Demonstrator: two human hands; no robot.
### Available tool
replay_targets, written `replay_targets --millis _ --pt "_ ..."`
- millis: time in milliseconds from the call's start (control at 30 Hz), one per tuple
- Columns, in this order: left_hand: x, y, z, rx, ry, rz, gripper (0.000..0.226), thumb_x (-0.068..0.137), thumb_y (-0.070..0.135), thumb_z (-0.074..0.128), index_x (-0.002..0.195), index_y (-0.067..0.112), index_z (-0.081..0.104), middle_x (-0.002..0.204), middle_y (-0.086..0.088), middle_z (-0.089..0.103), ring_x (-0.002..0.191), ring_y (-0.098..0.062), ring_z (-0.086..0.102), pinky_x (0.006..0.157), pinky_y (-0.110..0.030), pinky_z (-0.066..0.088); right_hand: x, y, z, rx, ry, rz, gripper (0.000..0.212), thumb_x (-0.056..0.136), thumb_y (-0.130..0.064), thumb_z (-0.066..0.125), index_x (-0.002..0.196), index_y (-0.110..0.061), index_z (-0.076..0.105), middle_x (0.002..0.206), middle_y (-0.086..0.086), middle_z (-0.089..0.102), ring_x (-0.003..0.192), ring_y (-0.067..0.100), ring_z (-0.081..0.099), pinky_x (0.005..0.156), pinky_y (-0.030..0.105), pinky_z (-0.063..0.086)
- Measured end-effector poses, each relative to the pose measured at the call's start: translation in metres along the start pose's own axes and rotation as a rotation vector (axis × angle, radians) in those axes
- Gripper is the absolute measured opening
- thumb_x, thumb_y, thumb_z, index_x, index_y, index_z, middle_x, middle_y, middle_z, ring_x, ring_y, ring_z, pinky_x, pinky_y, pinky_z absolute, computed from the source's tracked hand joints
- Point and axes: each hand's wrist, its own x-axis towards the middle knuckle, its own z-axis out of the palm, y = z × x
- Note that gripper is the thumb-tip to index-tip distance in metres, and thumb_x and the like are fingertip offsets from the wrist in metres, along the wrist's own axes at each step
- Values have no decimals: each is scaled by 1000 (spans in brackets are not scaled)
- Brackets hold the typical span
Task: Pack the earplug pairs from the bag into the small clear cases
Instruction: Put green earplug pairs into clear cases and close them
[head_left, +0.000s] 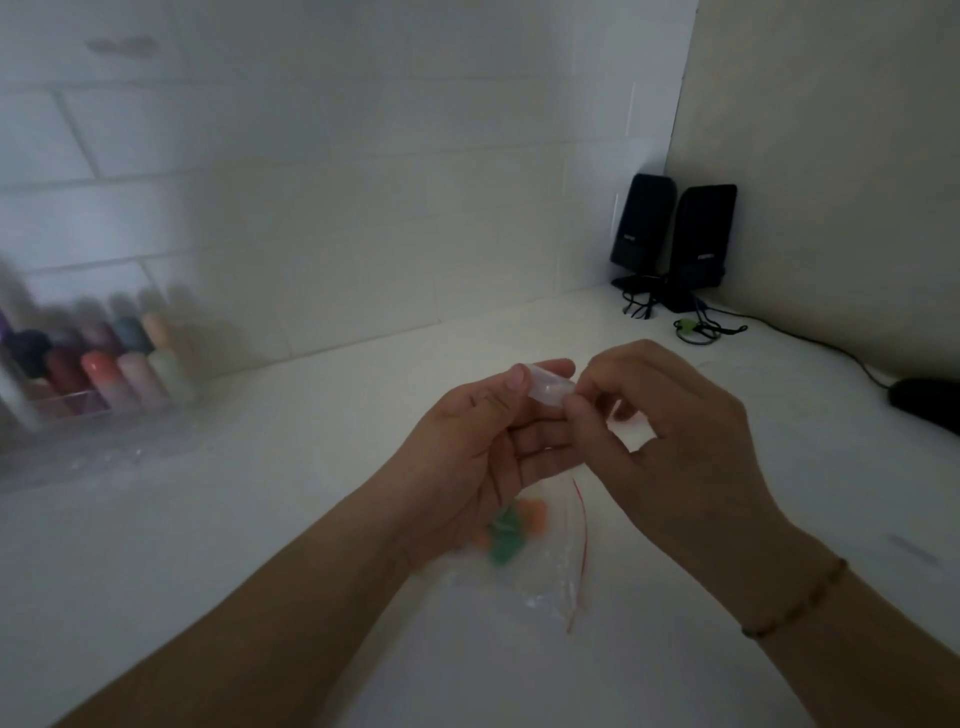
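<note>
The left hand (483, 441) holds one small clear case (550, 389) above the white desk (260, 519), thumb on the near side and fingers behind it. We note that the right hand (670, 441) meets the same case at its right end, thumb and forefinger pinching that end. Both hands are therefore closed on the case; neither is free.

The long axis of the case runs roughly left to right, tilted slightly down toward the right hand. We cannot tell whether its lid is open or shut, nor whether anything is inside: the plastic is clear and the frame is blurred.

The bag (540, 566) lies flat on the desk directly below and nearer the person than the hands, its red seal strip running along its right edge. The earplugs (511, 530), orange and green, sit in the upper part of the bag, partly hidden by the left hand. They lie closest beneath the left hand; the right hand is just to the right of them.

We judge the current step to be opening the case. The next reach is downward and toward the body, and whichever hand lets go must leave the other to steady the case.
</note>
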Motion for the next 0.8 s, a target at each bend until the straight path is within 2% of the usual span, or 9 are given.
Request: replay_targets --millis 233,333,433,533,600,667,700,733,800 --pt "-1 -2 -4 47 -39 -4 53 97 32 43 130 -8 50 118 -25 63 108 -33 60 96 -39 52 -2 -7 3 -67 40 31 18 89 -18 54 76 -9 62 80 -11 54 62 10 53 57 22 45" --pt "0 -2 -7 66 -81 -24 52 95 33 46 127 -7 54 119 -27 61 109 -34 60 97 -41 51 -1 -8 5 -64 57 52 18 90 -18 53 76 -9 60 75 -5 54 62 6 47 57 16 41" --pt "-2 3 -10 125 -158 -67 37 94 29 49 113 1 66 105 -23 65 94 -30 64 87 -37 54 -1 -5 2 58 77 133 13 91 -21 55 84 -13 61 76 -5 56 67 7 51 60 15 42" --pt "-3 7 -10 240 -233 -112 27 93 21 52 108 2 65 92 -17 65 82 -24 64 77 -31 54 -1 -6 -3 119 24 141 20 92 -27 53 104 -16 65 85 -6 61 76 9 58 63 23 48" --pt "1 10 -12 166 -168 -102 30 89 18 48 109 3 64 87 -16 65 77 -25 61 72 -31 54 -1 -8 -6 195 1 135 20 91 -26 54 106 -17 64 88 -5 61 79 10 59 62 24 49" --pt "6 17 -20 3 -44 -73 32 84 18 44 109 4 60 80 -13 63 71 -24 56 67 -30 52 1 -8 -12 263 29 193 9 86 -23 57 92 -21 63 79 -2 62 72 13 58 56 20 48" --pt "7 22 -26 -83 20 -57 32 82 18 43 106 5 58 77 -11 61 68 -22 54 65 -29 51 2 -5 -16 264 11 238 4 83 -21 60 81 -23 63 70 0 62 64 14 56 52 17 45" --pt "8 26 -32 -161 81 -41 31 81 18 41 103 6 57 76 -10 58 66 -20 53 64 -29 50 3 -1 -20 234 -70 288 10 80 -20 62 72 -26 63 60 -2 60 55 12 54 48 13 42" --pt "9 32 -44 -286 180 -11 29 82 21 38 99 6 57 77 -10 56 63 -20 51 64 -29 48 2 8 -25 139 -412 365 14 77 -24 67 64 -27 68 49 -6 57 43 4 47 46 10 39"
